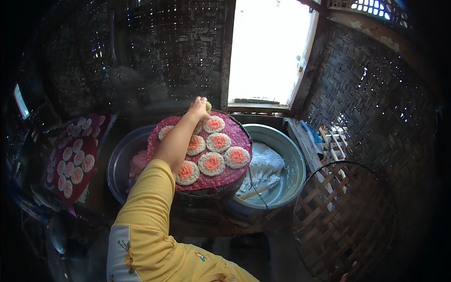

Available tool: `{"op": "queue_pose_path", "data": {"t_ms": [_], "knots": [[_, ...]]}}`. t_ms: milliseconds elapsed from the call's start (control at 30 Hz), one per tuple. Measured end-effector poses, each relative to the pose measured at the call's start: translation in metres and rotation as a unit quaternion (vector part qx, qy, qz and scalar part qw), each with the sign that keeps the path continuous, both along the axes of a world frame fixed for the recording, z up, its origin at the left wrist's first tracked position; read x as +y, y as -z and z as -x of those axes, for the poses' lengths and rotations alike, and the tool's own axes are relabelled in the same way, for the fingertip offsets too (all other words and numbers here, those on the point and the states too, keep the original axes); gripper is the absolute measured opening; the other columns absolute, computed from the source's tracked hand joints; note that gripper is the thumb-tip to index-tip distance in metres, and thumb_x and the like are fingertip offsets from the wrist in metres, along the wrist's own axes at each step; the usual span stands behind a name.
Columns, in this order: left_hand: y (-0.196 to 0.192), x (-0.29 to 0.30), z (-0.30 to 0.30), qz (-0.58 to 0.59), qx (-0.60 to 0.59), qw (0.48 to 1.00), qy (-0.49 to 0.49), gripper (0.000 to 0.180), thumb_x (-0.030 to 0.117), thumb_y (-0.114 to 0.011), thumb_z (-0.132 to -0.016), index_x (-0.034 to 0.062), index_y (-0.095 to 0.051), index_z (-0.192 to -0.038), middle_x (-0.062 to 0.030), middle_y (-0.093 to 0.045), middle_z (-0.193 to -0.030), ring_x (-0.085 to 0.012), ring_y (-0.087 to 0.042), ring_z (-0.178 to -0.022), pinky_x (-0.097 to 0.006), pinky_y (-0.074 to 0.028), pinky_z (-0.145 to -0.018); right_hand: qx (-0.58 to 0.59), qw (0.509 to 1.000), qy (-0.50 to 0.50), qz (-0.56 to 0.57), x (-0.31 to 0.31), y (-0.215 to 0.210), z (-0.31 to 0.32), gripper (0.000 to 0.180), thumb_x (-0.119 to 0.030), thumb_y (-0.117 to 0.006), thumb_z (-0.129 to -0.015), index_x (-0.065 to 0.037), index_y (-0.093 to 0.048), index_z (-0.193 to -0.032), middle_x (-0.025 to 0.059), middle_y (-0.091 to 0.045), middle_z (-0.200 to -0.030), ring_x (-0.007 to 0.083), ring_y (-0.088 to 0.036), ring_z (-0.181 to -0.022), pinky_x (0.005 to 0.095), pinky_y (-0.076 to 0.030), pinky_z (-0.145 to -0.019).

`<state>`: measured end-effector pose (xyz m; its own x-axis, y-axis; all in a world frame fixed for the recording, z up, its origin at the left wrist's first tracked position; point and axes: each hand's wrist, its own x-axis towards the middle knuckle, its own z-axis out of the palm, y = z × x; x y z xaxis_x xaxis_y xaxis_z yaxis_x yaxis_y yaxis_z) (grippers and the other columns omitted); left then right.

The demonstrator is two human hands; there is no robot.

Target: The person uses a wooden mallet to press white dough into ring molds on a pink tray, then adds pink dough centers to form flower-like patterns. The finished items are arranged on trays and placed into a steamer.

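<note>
My left hand (199,109) reaches across to the far edge of a magenta sheet (241,135), fingers curled round a small yellow-green roundish thing (208,106), mostly hidden. The sheet covers a round, raised support. Several round, crinkled patties (212,163) with white rims and pink centres lie on it; my forearm hides part of the layout. At the lower right, a round openwork bamboo tray (345,211) is tilted up. Only a few fingertips of my right hand (346,276) show, closed at its lower edge.
A blue-green basin (297,164) holds a white mass (263,164) and a stick. Left of the support, a dark basin (115,162) contains something pink. Further left, more patties cover a red sheet (87,181). Woven walls and a bright window (268,51) stand behind.
</note>
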<state>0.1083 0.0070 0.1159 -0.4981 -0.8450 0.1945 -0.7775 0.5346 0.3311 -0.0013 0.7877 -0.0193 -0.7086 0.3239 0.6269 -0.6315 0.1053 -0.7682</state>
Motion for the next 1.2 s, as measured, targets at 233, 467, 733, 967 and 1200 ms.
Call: {"op": "queue_pose_path", "data": {"t_ms": [233, 467, 733, 967, 1200], "knots": [[-0.062, 0.061, -0.087, 0.178, 0.218, 0.956, 0.088, 0.075, 0.026, -0.075, -0.058, 0.0089, -0.043, -0.124, -0.0174, -0.04, -0.128, -0.0333, -0.041, -0.12, -0.038, -0.037, -0.099, 0.011, 0.993, 0.106, -0.049, -0.015, 0.0, 0.02, 0.037, -0.027, -0.069, -0.081, 0.0, -0.057, -0.104, 0.0152, -0.06, -0.094, 0.0239, -0.06, -0.078, 0.0304, -0.05, -0.066], [-0.045, 0.235, -0.317, -0.043, 0.136, 0.955, 0.259, 0.082, 0.021, -0.078, -0.065, 0.0082, -0.035, -0.134, -0.0125, -0.043, -0.128, -0.0228, -0.046, -0.116, -0.034, -0.035, -0.098, 0.261, 0.836, 0.259, -0.407, -0.027, -0.026, 0.049, 0.031, -0.024, -0.065, -0.084, 0.001, -0.057, -0.099, 0.0136, -0.056, -0.1, 0.0225, -0.058, -0.082, 0.0267, -0.049, -0.069], [0.138, 0.278, -0.461, -0.191, -0.029, 0.959, -0.207, 0.086, 0.021, -0.074, -0.06, 0.0065, -0.032, -0.134, -0.0189, -0.032, -0.137, -0.0383, -0.042, -0.12, -0.041, -0.039, -0.099, -0.131, 0.866, -0.322, 0.359, -0.142, -0.112, -0.016, 0.025, -0.019, -0.064, -0.084, 0.001, -0.06, -0.099, 0.0105, -0.057, -0.097, 0.0212, -0.058, -0.082, 0.0307, -0.05, -0.069], [0.238, 0.227, -0.46, -0.082, -0.018, 0.965, -0.25, 0.097, 0.029, -0.079, -0.058, 0.0164, -0.026, -0.139, -0.0123, -0.026, -0.143, -0.0339, -0.034, -0.127, -0.049, -0.031, -0.102, -0.155, 0.847, -0.413, 0.298, -0.168, -0.134, -0.068, 0.049, -0.015, -0.044, -0.09, 0.001, -0.033, -0.135, 0.0074, -0.047, -0.132, 0.0149, -0.059, -0.089, 0.0203, -0.049, -0.053], [0.171, 0.28, -0.445, 0.331, 0.185, 0.903, -0.2, 0.039, 0.011, -0.067, -0.071, 0.0042, -0.053, -0.107, -0.0148, -0.053, -0.107, -0.0328, -0.049, -0.102, -0.044, -0.038, -0.087, -0.155, 0.889, -0.317, 0.291, -0.145, -0.155, -0.125, 0.046, -0.019, -0.044, -0.09, -0.001, -0.039, -0.132, 0.007, -0.049, -0.13, 0.0129, -0.06, -0.08, 0.0182, -0.046, -0.046]]}}
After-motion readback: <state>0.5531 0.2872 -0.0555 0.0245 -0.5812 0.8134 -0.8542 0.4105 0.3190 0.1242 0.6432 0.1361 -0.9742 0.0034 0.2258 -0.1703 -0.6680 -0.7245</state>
